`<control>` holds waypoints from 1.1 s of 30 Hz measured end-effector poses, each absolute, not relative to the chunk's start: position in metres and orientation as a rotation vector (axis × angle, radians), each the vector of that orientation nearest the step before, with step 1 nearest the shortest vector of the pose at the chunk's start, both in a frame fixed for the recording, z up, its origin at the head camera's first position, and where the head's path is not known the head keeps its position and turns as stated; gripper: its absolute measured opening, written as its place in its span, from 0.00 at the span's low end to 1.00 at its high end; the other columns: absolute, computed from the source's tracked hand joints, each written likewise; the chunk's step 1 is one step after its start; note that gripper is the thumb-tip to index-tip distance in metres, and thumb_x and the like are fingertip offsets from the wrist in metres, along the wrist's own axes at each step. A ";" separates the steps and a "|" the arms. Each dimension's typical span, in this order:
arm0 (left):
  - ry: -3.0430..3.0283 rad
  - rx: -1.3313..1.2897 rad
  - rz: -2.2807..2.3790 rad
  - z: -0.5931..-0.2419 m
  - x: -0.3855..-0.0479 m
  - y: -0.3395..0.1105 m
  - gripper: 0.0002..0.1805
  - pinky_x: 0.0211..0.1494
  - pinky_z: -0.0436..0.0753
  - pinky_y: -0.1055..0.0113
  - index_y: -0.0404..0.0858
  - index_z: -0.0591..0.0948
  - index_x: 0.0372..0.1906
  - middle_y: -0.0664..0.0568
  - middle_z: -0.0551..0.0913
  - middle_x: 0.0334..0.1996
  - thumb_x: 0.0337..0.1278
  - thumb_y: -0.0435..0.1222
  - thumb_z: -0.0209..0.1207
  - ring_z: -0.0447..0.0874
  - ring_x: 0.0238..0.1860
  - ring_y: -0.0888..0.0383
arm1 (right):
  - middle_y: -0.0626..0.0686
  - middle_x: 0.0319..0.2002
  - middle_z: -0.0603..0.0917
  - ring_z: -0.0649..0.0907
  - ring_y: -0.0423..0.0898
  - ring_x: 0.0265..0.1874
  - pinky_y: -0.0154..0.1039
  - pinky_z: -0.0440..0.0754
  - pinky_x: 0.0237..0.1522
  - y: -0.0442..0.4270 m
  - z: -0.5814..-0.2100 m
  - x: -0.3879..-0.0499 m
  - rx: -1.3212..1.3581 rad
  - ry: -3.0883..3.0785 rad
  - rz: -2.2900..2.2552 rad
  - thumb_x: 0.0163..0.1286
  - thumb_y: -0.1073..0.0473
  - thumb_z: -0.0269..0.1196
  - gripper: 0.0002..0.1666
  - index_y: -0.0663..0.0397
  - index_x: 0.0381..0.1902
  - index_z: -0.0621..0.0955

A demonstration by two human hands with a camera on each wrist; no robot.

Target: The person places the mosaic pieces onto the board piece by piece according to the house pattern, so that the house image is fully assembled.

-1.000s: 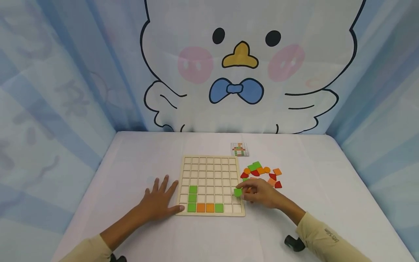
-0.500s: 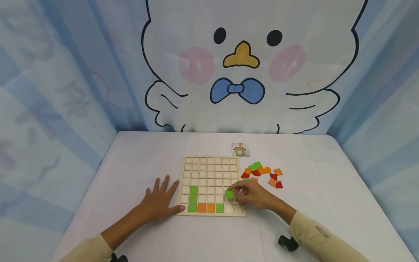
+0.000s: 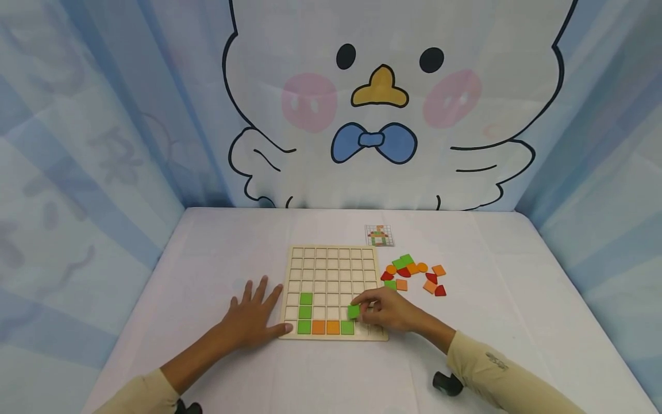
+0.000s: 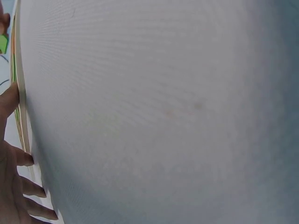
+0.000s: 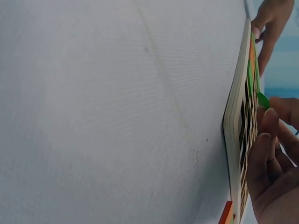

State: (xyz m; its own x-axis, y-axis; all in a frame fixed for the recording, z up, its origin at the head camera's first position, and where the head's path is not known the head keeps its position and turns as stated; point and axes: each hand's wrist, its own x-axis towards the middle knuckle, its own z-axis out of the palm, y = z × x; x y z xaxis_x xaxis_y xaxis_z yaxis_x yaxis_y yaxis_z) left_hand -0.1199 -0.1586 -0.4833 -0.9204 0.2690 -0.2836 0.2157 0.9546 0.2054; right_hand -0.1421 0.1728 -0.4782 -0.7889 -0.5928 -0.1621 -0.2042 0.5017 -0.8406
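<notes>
A wooden grid board [image 3: 333, 265] lies flat on the table, with green and orange square tiles set in its lower cells. My right hand [image 3: 389, 310] pinches a green square tile [image 3: 354, 312] between thumb and fingers, over the second row from the bottom, just above a placed green tile [image 3: 347, 328]. In the right wrist view the green tile [image 5: 263, 100] looks tilted at the fingertips, near the board's surface. With fingers spread, my left hand [image 3: 251, 317] rests on the table at the board's left side, its thumb on the lower left corner.
Right of the board lie loose pieces: green squares [image 3: 403, 261], orange squares and circles, and red pieces [image 3: 440, 291]. A small pattern card [image 3: 379, 235] sits behind the board. A curtain with a cartoon bird [image 3: 377, 178] hangs along the table's back edge.
My right hand has moved left with the green tile, from the board's right edge to above the placed green tile. The left hand has stayed where it was.
</notes>
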 end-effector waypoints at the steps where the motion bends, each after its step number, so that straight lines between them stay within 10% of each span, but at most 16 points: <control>1: 2.795 0.355 0.247 -0.483 -0.120 -0.158 0.54 0.62 0.58 0.23 0.45 0.58 0.76 0.36 0.48 0.77 0.49 0.72 0.52 0.43 0.75 0.26 | 0.49 0.32 0.82 0.75 0.36 0.21 0.28 0.75 0.25 0.172 -0.479 -0.142 -0.655 2.321 -1.203 0.64 0.63 0.67 0.16 0.54 0.50 0.84; 33: 2.797 0.353 0.242 -0.487 -0.122 -0.158 0.54 0.63 0.57 0.23 0.46 0.58 0.76 0.36 0.48 0.77 0.49 0.72 0.53 0.43 0.75 0.26 | 0.39 0.28 0.79 0.74 0.35 0.27 0.29 0.74 0.30 0.156 -0.482 -0.143 -0.700 2.486 -1.010 0.62 0.58 0.69 0.13 0.47 0.46 0.85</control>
State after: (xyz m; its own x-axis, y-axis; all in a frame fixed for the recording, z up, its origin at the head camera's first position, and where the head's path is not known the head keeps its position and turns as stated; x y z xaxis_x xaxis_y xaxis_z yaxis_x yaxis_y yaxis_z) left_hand -0.1219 -0.1584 -0.4865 -0.9215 0.2666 -0.2823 0.2143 0.9555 0.2029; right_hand -0.1432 0.1556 -0.4824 -0.8097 -0.5685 -0.1457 -0.3059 0.6206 -0.7220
